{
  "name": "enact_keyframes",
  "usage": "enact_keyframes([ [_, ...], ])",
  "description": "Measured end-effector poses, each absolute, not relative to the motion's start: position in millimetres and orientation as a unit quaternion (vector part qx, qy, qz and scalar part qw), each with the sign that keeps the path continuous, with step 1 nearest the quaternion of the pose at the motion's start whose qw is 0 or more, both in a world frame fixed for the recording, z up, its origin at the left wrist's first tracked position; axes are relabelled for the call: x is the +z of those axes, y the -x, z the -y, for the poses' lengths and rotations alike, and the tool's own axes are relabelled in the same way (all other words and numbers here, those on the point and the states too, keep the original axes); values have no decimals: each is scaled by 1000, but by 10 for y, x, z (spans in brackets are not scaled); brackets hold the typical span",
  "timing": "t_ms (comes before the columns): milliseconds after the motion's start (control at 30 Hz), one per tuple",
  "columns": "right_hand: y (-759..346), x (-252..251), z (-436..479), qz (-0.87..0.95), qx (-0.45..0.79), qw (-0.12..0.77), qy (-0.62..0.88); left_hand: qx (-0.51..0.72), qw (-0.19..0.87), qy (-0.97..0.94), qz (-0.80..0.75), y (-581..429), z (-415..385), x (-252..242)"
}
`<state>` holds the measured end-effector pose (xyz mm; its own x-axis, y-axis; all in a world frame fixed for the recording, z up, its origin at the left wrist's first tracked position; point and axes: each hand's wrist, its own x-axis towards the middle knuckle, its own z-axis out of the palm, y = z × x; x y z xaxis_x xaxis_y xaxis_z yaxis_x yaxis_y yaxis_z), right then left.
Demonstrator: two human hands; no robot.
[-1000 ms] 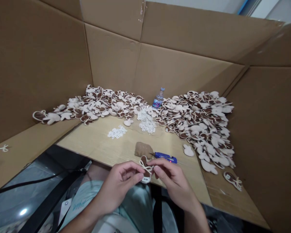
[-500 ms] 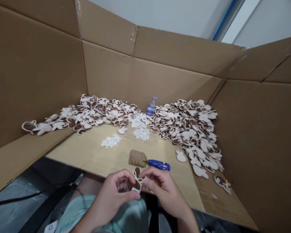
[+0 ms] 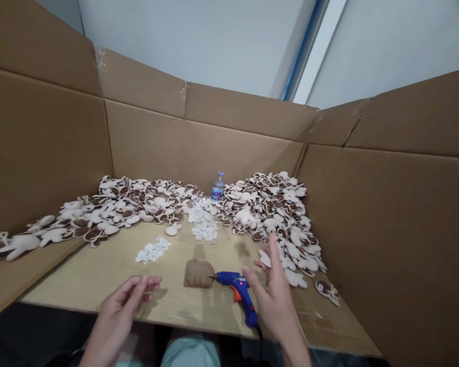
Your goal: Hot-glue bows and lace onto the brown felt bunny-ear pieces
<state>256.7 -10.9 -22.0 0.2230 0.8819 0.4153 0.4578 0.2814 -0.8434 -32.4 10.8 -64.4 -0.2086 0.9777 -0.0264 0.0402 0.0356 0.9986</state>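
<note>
My left hand (image 3: 127, 299) hovers over the near edge of the wooden table (image 3: 95, 278), fingers loosely stretched out and holding nothing. My right hand (image 3: 272, 291) is raised with its fingers spread, also holding nothing, just right of a blue glue gun (image 3: 235, 286) that lies on the table. The gun's nozzle touches a small brown burlap pad (image 3: 198, 274). A big heap of brown-and-white flat cut-out shapes (image 3: 275, 214) lies beyond my right hand. A second heap (image 3: 110, 211) runs along the left.
A small water bottle (image 3: 217, 187) stands at the back between the heaps. Two patches of small white pieces (image 3: 153, 251) (image 3: 203, 225) lie mid-table. One loose shape (image 3: 328, 290) sits at the right. Cardboard walls (image 3: 386, 214) close in three sides.
Both hands held one brown-and-white shape with a white bow near the table edge. Now they are apart and open, and that shape is out of them. The view has tilted upward.
</note>
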Motion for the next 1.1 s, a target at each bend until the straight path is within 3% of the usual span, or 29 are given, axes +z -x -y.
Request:
enact_keyframes([
  [100, -2657, -155, 131, 607, 113, 539, 573, 554, 407, -431, -584, 392, -166, -694],
  [300, -2582, -199, 81, 612, 174, 488, 598, 549, 349, -464, -601, 435, -246, -695],
  [567, -2671, -462, 50, 583, 186, 260, 747, 623, 280, -438, -584, 561, -419, -742],
  [733, -2658, -404, 30, 598, 216, 161, 755, 607, 261, -470, -586, 597, -490, -725],
  [1100, -2731, -520, -57, 612, 223, 99, 752, 577, 207, -493, -618, 692, -701, -863],
])
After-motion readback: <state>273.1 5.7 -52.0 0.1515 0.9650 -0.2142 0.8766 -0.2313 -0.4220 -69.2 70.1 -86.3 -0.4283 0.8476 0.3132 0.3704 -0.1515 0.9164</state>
